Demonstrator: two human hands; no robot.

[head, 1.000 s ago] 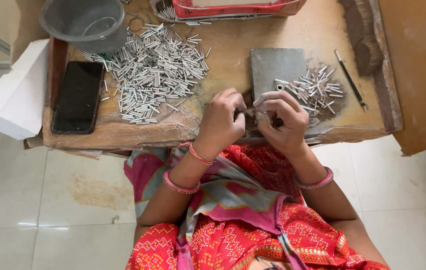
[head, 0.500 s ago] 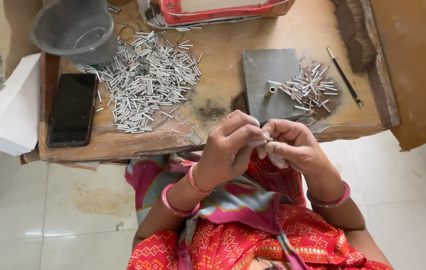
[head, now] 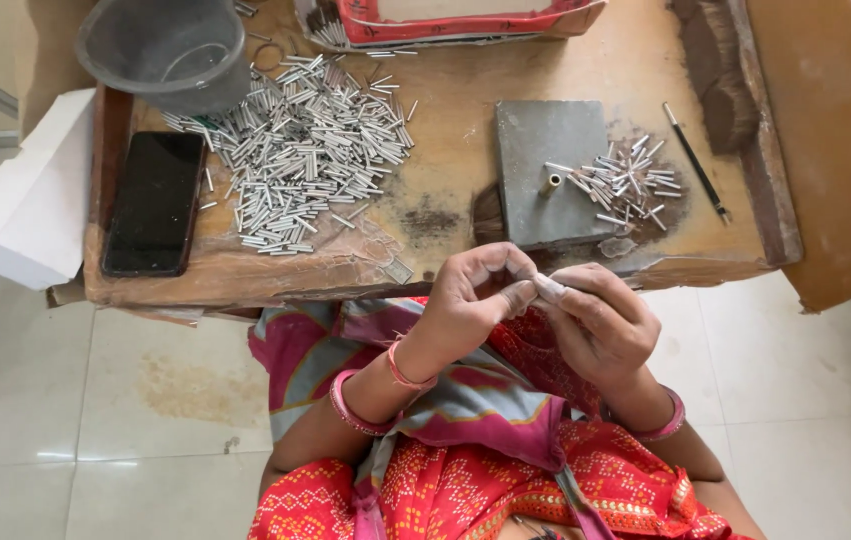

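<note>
Two hands meet at centre frame, just below the desk [head: 445,110] edge: the left hand [head: 475,300] and right hand [head: 600,325] press fingertips together, fingers pinched on a small pale piece [head: 548,288]. Metal tubes [head: 305,150] lie heaped upper left, beside a phone [head: 153,203]; a smaller pile [head: 625,185] sits by a grey plate [head: 545,150].

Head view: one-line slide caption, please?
Left hand and right hand pinch fingertips together before worn wooden table strewn with small silver metal tubes.
</note>
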